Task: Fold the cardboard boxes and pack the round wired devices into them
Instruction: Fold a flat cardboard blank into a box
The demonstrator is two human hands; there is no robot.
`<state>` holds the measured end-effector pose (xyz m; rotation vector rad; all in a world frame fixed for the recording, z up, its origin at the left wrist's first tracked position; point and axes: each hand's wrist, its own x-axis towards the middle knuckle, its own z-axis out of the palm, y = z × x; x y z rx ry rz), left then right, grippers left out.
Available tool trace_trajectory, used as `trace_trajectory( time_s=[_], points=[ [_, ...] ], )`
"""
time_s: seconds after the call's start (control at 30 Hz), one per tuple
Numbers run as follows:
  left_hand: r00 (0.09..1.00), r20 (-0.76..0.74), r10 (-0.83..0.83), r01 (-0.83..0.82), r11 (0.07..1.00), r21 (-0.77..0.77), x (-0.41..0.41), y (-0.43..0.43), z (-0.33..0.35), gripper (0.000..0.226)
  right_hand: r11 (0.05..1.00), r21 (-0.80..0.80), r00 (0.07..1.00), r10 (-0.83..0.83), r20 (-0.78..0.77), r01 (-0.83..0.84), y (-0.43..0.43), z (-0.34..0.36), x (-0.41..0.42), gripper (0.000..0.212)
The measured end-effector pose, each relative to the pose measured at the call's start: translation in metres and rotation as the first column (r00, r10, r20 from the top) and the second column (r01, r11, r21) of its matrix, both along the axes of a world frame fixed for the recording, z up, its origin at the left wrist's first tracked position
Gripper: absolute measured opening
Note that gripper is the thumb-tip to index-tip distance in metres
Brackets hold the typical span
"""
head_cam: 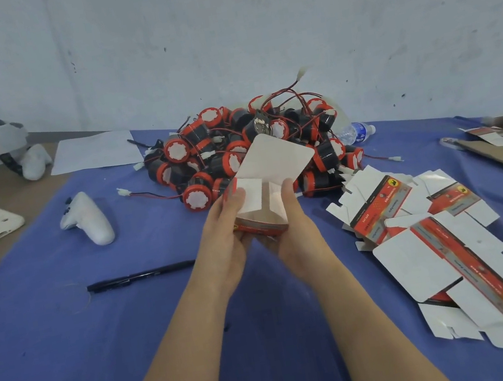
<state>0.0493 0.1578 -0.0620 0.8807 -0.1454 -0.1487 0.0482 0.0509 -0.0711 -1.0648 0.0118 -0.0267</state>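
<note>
Both hands, the left hand (231, 227) and right hand (291, 217), gripped the half-folded box (264, 194) between them, devices (246, 144) piled just beyond; squeezing unevenly could crease its open flap.

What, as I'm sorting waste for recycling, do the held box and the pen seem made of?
The box looks like thin paperboard: matte white inside, printed red outside, creased sharply at its flaps. The pen seems smooth black plastic, with a faint sheen along its barrel, though that is less certain.
</note>
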Motion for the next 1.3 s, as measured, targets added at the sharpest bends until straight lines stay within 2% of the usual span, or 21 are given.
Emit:
trace_trajectory(
  time_s=[0.03,0.1,0.13,0.2,0.3,0.37,0.43,0.5,0.57,0.6,0.7,0.77,0.83,0.9,0.97,1.03,1.1,1.17,1.2,1.23,1.3],
  points=[
    [0.999,0.034,-0.002,0.003,1.0,-0.031,0.0,0.001,0.001,0.059,0.997,-0.078,1.0,0.03,0.007,-0.03,0.0,-0.001,0.0,0.071],
    [0.997,0.072,0.01,-0.006,0.998,-0.064,0.001,0.004,0.001,0.052,0.941,-0.337,0.999,0.035,0.039,-0.02,0.002,-0.004,-0.002,0.046],
    [0.998,0.055,0.041,-0.039,0.998,-0.047,0.002,0.005,0.0,0.046,0.898,-0.439,0.999,-0.004,0.05,0.026,0.003,-0.004,-0.003,0.031],
    [0.985,0.021,0.173,-0.174,0.98,0.094,0.006,0.004,-0.005,0.033,0.798,-0.579,0.986,-0.149,0.081,0.168,-0.001,-0.005,-0.001,0.023],
    [0.896,0.253,0.365,-0.443,0.782,0.439,0.008,0.0,-0.014,0.032,0.65,-0.682,0.934,-0.325,0.151,0.336,-0.008,-0.005,-0.001,0.022],
    [0.819,0.424,0.387,-0.569,0.645,0.51,0.007,0.0,-0.016,0.031,0.595,-0.704,0.91,-0.369,0.189,0.387,-0.01,-0.005,0.0,0.019],
    [0.784,0.498,0.37,-0.615,0.573,0.542,0.008,0.0,-0.017,0.032,0.564,-0.702,0.883,-0.42,0.21,0.435,-0.011,-0.004,-0.001,0.035],
    [0.818,0.475,0.326,-0.569,0.58,0.582,0.009,-0.002,-0.017,0.036,0.681,-0.576,0.873,-0.471,0.128,0.452,-0.012,0.0,-0.004,0.039],
    [0.866,0.425,0.265,-0.481,0.674,0.56,0.005,-0.006,-0.016,0.039,0.877,-0.259,0.899,-0.433,-0.062,0.405,-0.014,0.005,-0.005,0.033],
    [0.88,0.403,0.25,-0.453,0.696,0.557,0.002,-0.007,-0.015,0.047,0.931,-0.082,0.92,-0.363,-0.15,0.354,-0.015,0.006,-0.005,0.026],
    [0.881,0.38,0.283,-0.464,0.674,0.575,0.003,-0.005,-0.015,0.058,0.955,0.187,0.946,-0.172,-0.273,0.228,-0.012,0.007,-0.007,0.015],
    [0.872,0.367,0.325,-0.486,0.676,0.554,0.005,-0.004,-0.013,0.038,0.959,0.23,0.957,-0.1,-0.274,0.166,-0.008,0.004,-0.007,0.017],
    [0.907,0.242,0.344,-0.419,0.797,0.435,0.002,-0.005,-0.007,0.025,0.961,0.251,0.963,-0.048,-0.266,0.117,-0.006,0.005,-0.007,0.021],
    [0.941,0.133,0.311,-0.338,0.88,0.333,0.001,-0.006,-0.007,0.045,0.962,0.258,0.968,-0.029,-0.248,0.095,-0.005,0.005,-0.007,0.024],
    [0.943,0.08,0.324,-0.332,0.895,0.298,0.001,-0.006,-0.008,0.05,0.975,0.21,0.979,-0.028,-0.202,0.071,-0.004,0.004,-0.006,0.017],
    [0.922,0.024,0.387,-0.378,0.884,0.275,0.002,-0.004,-0.007,0.048,0.991,0.041,0.977,-0.121,-0.176,0.13,-0.001,0.005,-0.007,0.013],
    [0.893,0.036,0.449,-0.431,0.828,0.36,0.003,-0.002,-0.004,0.045,0.9,-0.338,0.943,-0.321,-0.084,0.276,-0.002,0.003,-0.007,0.011],
    [0.863,0.085,0.497,-0.481,0.76,0.438,0.003,0.0,-0.006,0.038,0.585,-0.639,0.841,-0.503,0.197,0.5,-0.005,0.0,-0.007,0.016],
    [0.859,0.102,0.502,-0.489,0.742,0.459,0.003,0.001,-0.007,0.036,0.443,-0.653,0.771,-0.514,0.376,0.614,-0.005,0.001,-0.009,0.02],
    [0.859,0.11,0.5,-0.488,0.734,0.472,0.004,0.001,-0.008,0.035,0.367,-0.618,0.712,-0.466,0.525,0.695,-0.003,0.004,-0.013,0.021],
    [0.86,0.106,0.5,-0.484,0.731,0.481,0.006,0.002,-0.009,0.031,0.336,-0.647,0.728,-0.268,0.631,0.684,0.006,0.011,-0.019,0.022]
  ],
)
